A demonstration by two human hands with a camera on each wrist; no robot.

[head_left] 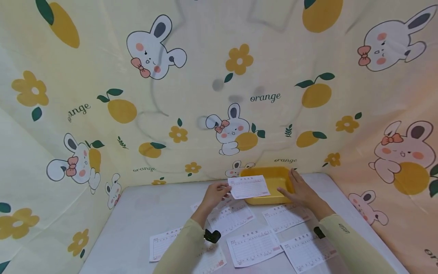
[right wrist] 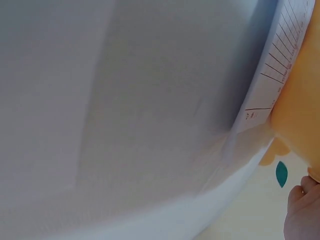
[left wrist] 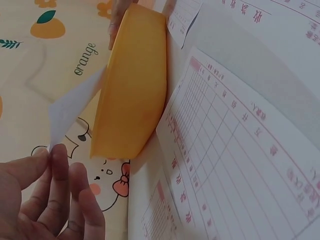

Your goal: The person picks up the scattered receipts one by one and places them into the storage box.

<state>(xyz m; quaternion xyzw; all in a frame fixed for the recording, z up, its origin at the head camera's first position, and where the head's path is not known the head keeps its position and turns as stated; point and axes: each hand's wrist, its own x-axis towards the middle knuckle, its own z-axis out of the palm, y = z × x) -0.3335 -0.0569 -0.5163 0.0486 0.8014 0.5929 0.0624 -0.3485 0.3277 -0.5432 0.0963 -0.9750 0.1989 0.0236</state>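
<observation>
My left hand point(head_left: 216, 193) pinches the left edge of a white printed receipt slip point(head_left: 249, 187) between thumb and fingertips. The slip overlaps the left part of a yellow plastic tray point(head_left: 266, 200) at the back of the table. In the left wrist view, thumb and forefinger hold the slip point(left wrist: 75, 107) at its corner, beside the tray's wall point(left wrist: 132, 80). My right hand point(head_left: 303, 191) holds the tray's right side, fingers along the rim and thumb over the inside. Only part of this hand point(right wrist: 305, 210) shows in the right wrist view, against the yellow tray.
Several similar slips lie spread over the white table, among them one in the front middle point(head_left: 254, 246), one at right point(head_left: 308, 251) and one at left point(head_left: 164, 241). A patterned cloth point(head_left: 202, 83) with rabbits and oranges hangs behind the table and at both sides.
</observation>
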